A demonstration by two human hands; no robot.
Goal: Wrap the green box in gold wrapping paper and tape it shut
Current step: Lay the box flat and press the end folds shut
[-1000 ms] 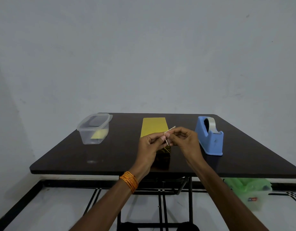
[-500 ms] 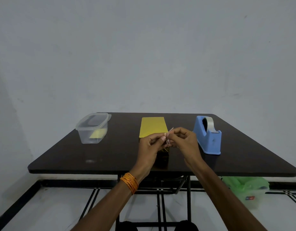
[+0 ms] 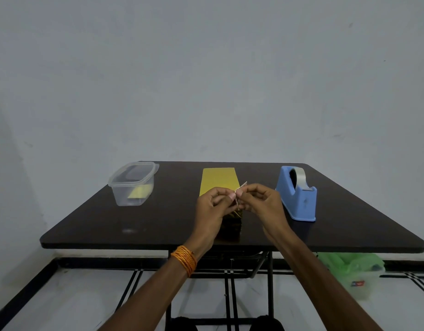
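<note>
2 hands (image 3: 212, 207) (image 3: 264, 204), 1 tape strip (image 3: 242, 186), 1 dispenser (image 3: 298, 201), 1 tub (image 3: 132, 187), 1 gold sheet (image 3: 218, 179)

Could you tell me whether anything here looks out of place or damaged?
Nothing looks spilled or damaged. The clear container, gold paper and blue tape dispenser sit tidily on the table; the left hand and right hand pinch a small strip. Only a crumpled green bag lies on the floor.

Left hand (image 3: 213, 207) and right hand (image 3: 264, 204) meet, fingers (image 3: 230, 196) pinching a strip (image 3: 241, 187).
</note>
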